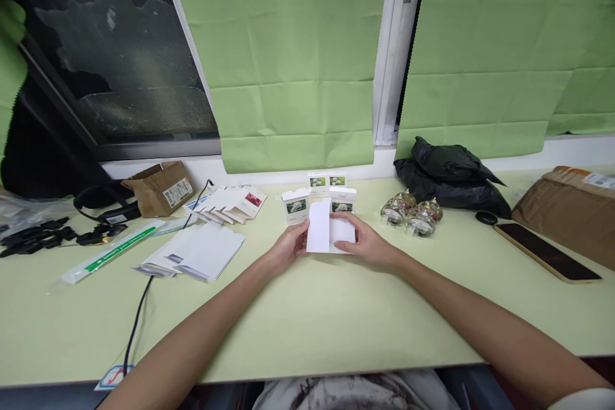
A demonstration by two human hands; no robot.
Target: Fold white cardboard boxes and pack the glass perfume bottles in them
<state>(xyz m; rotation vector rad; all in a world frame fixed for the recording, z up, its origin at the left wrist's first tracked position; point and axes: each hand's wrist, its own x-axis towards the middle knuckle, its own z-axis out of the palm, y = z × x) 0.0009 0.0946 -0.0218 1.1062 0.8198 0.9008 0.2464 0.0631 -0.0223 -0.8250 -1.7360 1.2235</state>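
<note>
A white folding carton [318,228], its panels partly unfolded, is held above the table between my two hands. My left hand [290,245] grips its left edge, and my right hand [368,241] has thumb and fingers on the right panel. Right behind it stand small white boxes with flower pictures, one at the left [295,206] and one at the right [343,201]. Two more picture boxes [318,184] stand farther back by the wall. On the left lies a stack of flat white cartons [206,250], with a fanned row of picture cartons [240,204] beyond it.
Clear ornament-like balls [420,221], black plastic bags [451,179], a phone [545,251] and a brown parcel [567,211] lie to the right. An open cardboard box [161,189], a green-striped plastic sleeve [115,251] and a black cable [139,317] are on the left.
</note>
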